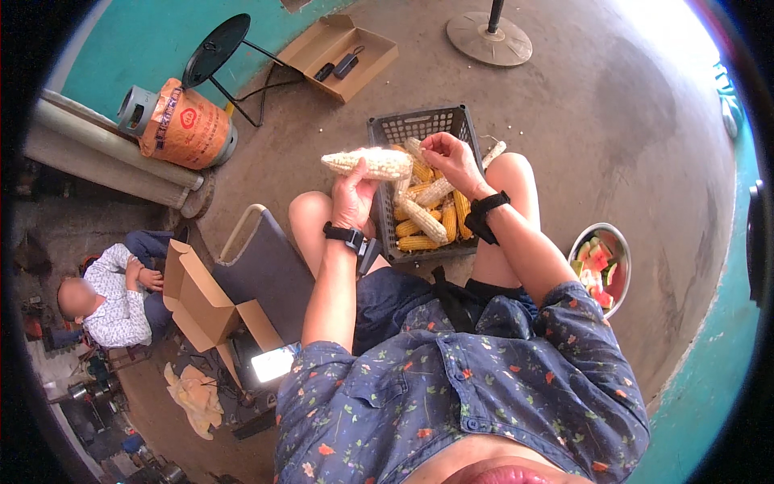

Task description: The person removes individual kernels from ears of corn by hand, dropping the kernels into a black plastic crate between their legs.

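A whitish ear of corn (379, 164) lies across my left hand (352, 200), which is closed around it with the thumb on top. Its pointed end faces left. My right hand (458, 164) is just past the other end, thumb and fingers pinched together. Whatever is in that pinch, if anything, is too small to make out. Below both hands, between my knees, stands a black plastic crate (419, 123). It holds several yellow ears of corn (450, 224) and some pale ears or cobs (423, 220).
On my right stands a metal bowl (623, 256) with watermelon pieces. To my left are a grey chair (262, 274), an open cardboard box (197, 298) and a seated person (117, 302). Farther off are a gas cylinder (193, 129), a black stool (218, 48) and another open box (367, 68).
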`<state>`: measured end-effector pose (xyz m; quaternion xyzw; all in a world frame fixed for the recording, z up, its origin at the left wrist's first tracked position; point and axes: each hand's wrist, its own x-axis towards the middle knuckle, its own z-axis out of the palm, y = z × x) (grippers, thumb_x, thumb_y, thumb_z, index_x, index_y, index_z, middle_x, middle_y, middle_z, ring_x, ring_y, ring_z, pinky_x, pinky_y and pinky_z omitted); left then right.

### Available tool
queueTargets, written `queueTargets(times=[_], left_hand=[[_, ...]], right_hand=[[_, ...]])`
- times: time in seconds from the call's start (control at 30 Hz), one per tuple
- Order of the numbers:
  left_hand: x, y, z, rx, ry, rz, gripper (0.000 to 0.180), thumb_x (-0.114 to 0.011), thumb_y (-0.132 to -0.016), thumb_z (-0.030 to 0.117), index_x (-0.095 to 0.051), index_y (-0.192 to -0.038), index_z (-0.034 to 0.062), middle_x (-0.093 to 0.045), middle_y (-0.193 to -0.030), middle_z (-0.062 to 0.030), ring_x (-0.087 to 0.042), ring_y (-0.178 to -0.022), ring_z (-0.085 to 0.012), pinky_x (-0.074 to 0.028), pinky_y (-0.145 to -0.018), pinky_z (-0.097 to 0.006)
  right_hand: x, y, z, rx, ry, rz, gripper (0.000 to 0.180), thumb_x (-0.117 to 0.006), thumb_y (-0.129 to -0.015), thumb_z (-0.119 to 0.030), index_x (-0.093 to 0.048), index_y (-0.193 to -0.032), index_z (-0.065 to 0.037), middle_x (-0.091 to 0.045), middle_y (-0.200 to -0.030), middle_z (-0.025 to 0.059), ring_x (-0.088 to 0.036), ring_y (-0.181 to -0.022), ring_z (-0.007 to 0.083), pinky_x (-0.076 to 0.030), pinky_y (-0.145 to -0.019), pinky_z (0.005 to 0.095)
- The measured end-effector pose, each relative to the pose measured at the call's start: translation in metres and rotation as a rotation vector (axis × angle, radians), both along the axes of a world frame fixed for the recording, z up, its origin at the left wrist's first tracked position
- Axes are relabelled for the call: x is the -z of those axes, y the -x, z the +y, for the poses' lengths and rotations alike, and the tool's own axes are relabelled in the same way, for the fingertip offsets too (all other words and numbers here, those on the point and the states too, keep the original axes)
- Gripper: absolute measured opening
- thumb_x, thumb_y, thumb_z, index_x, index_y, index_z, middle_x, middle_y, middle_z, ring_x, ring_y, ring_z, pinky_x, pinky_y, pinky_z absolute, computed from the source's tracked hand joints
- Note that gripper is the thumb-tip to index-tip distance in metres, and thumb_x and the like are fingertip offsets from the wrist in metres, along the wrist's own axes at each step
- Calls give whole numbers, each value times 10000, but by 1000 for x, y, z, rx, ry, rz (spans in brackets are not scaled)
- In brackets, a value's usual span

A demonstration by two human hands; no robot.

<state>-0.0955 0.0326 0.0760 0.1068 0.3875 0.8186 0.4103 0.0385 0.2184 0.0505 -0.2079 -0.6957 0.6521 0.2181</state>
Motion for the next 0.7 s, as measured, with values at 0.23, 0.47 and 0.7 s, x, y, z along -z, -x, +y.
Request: queueTargets(times=[0.23,0.47,0.7], left_hand=[[-2,-3,0,8,36,-4,401,-647,-940,196,-508,-1246,-23,-594,-1231,-137,-571,-1150,-256,-444,-1053,-432],[1,-5,1,6,75,46,416,-662,-930,176,-502,-1267,-8,-589,-1248,-136,-557,-1169,-254,-438,-1050,-422],[-1,-7,3,67,88,109,441,-666,-920,126,-484,-1308,23,-559,-1327,-167,-531,-1216,-259,-421,-1058,-411]], right_hand=[[-9,-2,-3,27,-65,58,243,-664,-887,-150,-682,-1078,0,-716,-941,90,-641,-854,125,-512,-777,288],[-17,-2,-6,-70,-74,-44,282,-717,-856,-257,-695,-994,-12,-699,-904,64,-631,-849,121,-505,-774,282],[-19,-2,-12,-145,-61,-40,304,-773,-816,-281,-654,-926,-24,-666,-837,39,-611,-798,103,-497,-726,273]])
